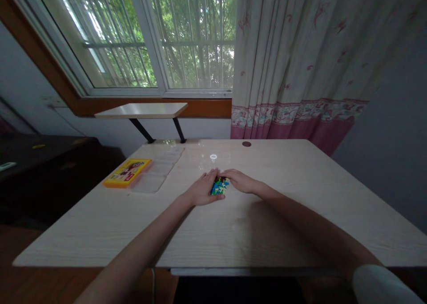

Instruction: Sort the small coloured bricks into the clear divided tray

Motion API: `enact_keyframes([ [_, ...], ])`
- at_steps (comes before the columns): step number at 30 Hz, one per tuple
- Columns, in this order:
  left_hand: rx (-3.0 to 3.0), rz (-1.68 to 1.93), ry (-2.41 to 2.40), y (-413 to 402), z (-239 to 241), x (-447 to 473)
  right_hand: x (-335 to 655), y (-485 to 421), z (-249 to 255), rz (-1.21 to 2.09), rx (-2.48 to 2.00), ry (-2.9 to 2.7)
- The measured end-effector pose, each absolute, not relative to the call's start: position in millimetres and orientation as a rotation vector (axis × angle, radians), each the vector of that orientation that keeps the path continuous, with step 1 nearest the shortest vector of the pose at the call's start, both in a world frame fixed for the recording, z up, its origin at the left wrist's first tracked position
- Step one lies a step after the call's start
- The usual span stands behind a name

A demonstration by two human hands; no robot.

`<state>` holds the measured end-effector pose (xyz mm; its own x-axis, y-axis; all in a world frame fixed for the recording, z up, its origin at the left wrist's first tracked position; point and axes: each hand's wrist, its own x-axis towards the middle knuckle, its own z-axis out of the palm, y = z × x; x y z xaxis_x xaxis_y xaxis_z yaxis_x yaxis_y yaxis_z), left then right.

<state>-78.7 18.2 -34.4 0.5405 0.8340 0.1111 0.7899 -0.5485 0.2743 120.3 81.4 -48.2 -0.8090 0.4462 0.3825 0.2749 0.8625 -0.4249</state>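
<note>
A small pile of blue, green and yellow puzzle pieces (219,186) lies near the middle of the pale wooden table (267,224). My left hand (203,189) cups the pile from the left, fingers curved against it. My right hand (240,180) presses in from the right, fingers curled round the far side. Both hands touch the pieces, which rest on the tabletop between them.
A yellow box (127,172) lies at the table's left, beside a clear plastic tray (159,169). A small shelf (142,111) juts from the wall under the window. A pink-hemmed curtain (300,63) hangs at the right. A dark cabinet (40,161) stands at the left.
</note>
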Motion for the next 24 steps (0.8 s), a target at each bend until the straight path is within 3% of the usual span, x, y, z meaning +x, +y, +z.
enact_keyframes([
  [9, 2.614, 0.431, 1.278, 20, -35, -63, 147, 54, -39, 0.613, -0.761, -2.583],
  [24, 2.547, 0.52, 1.096, 6, -36, -9, 196, 14, -38, 0.752, -0.667, -2.53],
])
